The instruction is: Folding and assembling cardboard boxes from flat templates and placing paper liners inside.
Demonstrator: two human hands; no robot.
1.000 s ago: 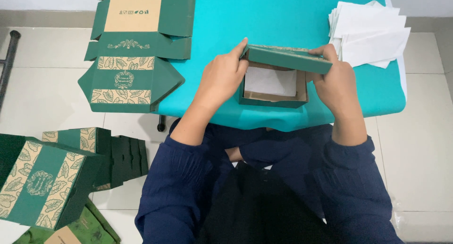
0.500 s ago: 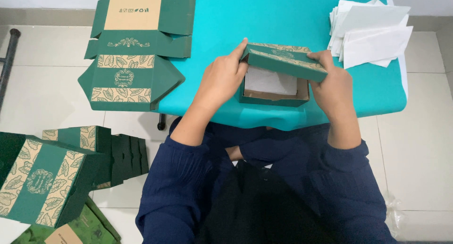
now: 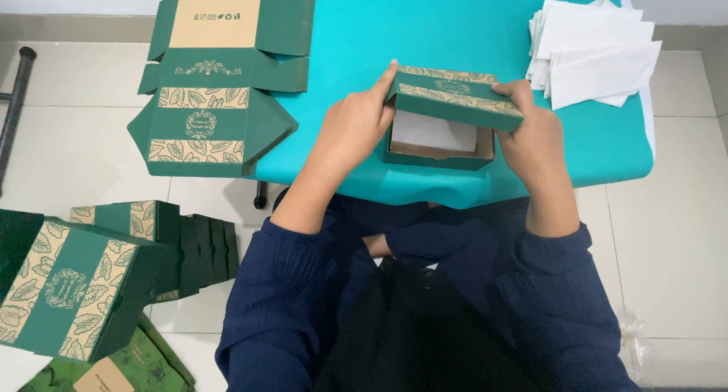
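**Both Hands on the Lid of a Green Box**

Floor, far left: an assembled green box (image 3: pixel 64 290) with leaf-pattern bands. Above it, a flat unfolded box blank (image 3: pixel 216 81) overhangs the turquoise table (image 3: pixel 425 28). The left hand (image 3: pixel 353 130) grips the left end of the box lid (image 3: pixel 455 96), fingers curled, index finger extended along its edge. The lid is half-lowered over the box base (image 3: pixel 436 158), which contains white paper. The right hand (image 3: pixel 535 134) clasps the lid's right end. Far right: stacked white paper sheets (image 3: pixel 591 47).
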